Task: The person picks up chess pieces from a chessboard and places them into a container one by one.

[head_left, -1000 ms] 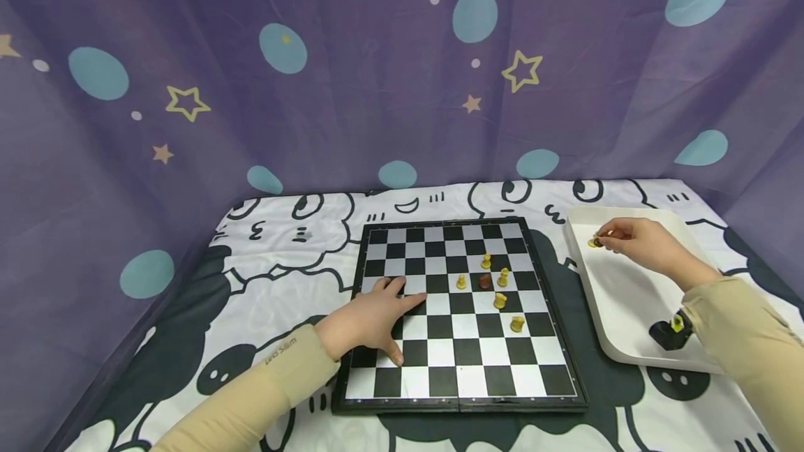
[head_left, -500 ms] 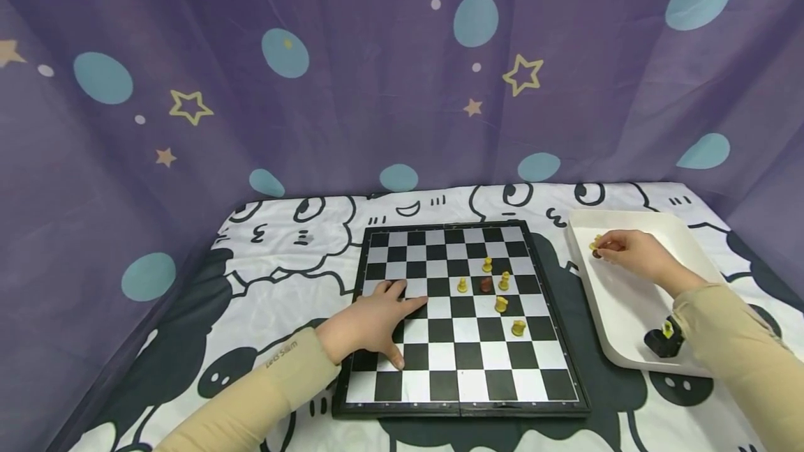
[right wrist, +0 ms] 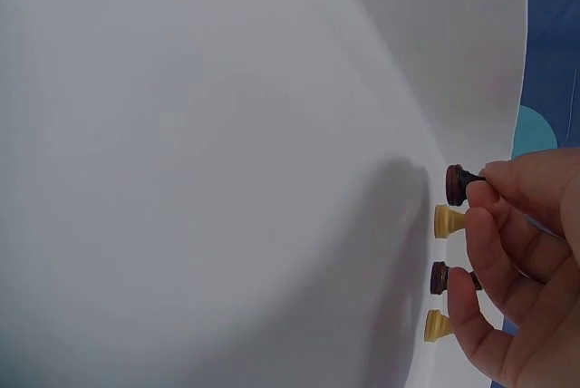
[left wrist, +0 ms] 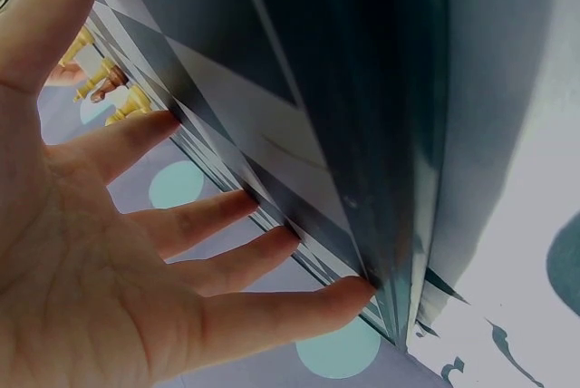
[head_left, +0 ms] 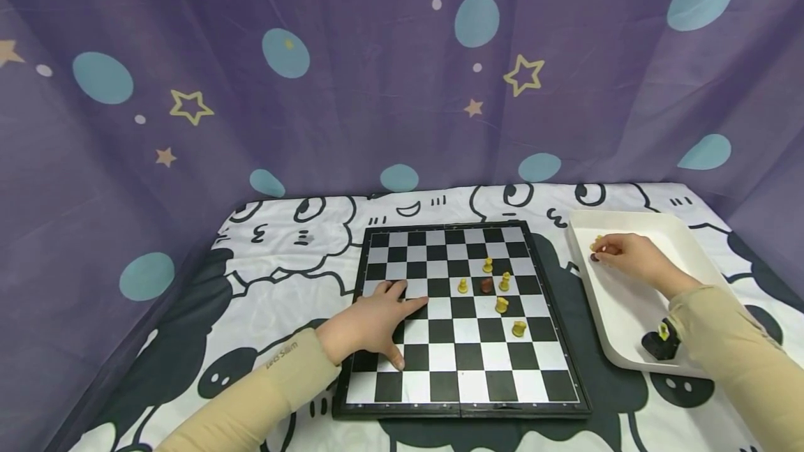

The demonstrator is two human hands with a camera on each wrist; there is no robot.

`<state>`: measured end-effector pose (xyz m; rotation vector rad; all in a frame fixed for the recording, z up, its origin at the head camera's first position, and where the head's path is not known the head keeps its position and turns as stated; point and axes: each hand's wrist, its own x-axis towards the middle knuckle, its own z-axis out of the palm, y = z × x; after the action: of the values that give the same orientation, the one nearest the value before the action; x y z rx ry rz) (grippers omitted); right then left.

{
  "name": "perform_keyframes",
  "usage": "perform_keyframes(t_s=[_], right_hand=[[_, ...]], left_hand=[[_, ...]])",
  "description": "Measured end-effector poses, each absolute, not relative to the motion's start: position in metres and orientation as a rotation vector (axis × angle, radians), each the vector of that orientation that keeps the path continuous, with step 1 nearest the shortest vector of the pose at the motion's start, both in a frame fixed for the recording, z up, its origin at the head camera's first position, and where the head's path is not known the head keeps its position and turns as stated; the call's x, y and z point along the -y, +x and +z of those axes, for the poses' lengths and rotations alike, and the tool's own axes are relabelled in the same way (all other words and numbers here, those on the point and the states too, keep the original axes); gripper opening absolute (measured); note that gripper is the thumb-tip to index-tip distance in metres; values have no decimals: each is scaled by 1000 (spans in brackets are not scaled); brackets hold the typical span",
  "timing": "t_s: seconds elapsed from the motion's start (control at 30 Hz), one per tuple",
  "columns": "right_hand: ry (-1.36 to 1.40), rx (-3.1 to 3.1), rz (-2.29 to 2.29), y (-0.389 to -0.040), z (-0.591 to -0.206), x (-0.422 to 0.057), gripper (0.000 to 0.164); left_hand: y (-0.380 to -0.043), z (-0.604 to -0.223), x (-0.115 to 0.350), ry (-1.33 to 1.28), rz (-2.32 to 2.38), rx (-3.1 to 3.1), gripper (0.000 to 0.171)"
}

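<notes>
My right hand point(head_left: 631, 257) is over the far left part of a white tray point(head_left: 622, 326). In the right wrist view its thumb and forefinger pinch a dark brown chess piece point(right wrist: 456, 185) by its upper part, base outward. Beside it along the tray wall are a yellow chess piece point(right wrist: 446, 222), a second dark one point(right wrist: 439, 277) and another yellow one point(right wrist: 436, 325), partly covered by fingers. On the left of the chessboard point(head_left: 467, 351), my left hand point(head_left: 367, 323) rests with its fingers spread; in the left wrist view the fingertips point(left wrist: 358, 295) touch the squares.
Several yellow chess pieces, one of them a pawn point(head_left: 463, 285), stand on the board's right half, around a reddish-brown piece point(head_left: 486, 286). A black object with a yellow mark point(head_left: 659, 346) is at the tray's near end. A purple curtain point(head_left: 352, 124) hangs behind.
My right hand has shifted slightly nearer to me within the tray, the dark chess piece staying between its fingertips. The left hand keeps its place on the board.
</notes>
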<state>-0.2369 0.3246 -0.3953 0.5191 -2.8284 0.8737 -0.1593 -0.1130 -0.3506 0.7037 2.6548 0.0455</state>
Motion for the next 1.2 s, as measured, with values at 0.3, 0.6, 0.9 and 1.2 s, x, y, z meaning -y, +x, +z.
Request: perform_keyframes(t_s=[0.3, 0.6, 0.9, 1.2], right_hand=[[449, 2956, 732, -236, -393, -320, 9], [405, 3007, 757, -234, -392, -320, 13], [415, 2998, 756, -234, -393, -321, 15], [360, 3009, 758, -232, -387, -322, 20]], left_hand=[[-159, -349, 113, 697, 57, -2653, 103], [-159, -350, 113, 698, 67, -2652, 104], [-159, -351, 114, 700, 67, -2655, 104], [-160, -350, 113, 686, 54, -2646, 104]])
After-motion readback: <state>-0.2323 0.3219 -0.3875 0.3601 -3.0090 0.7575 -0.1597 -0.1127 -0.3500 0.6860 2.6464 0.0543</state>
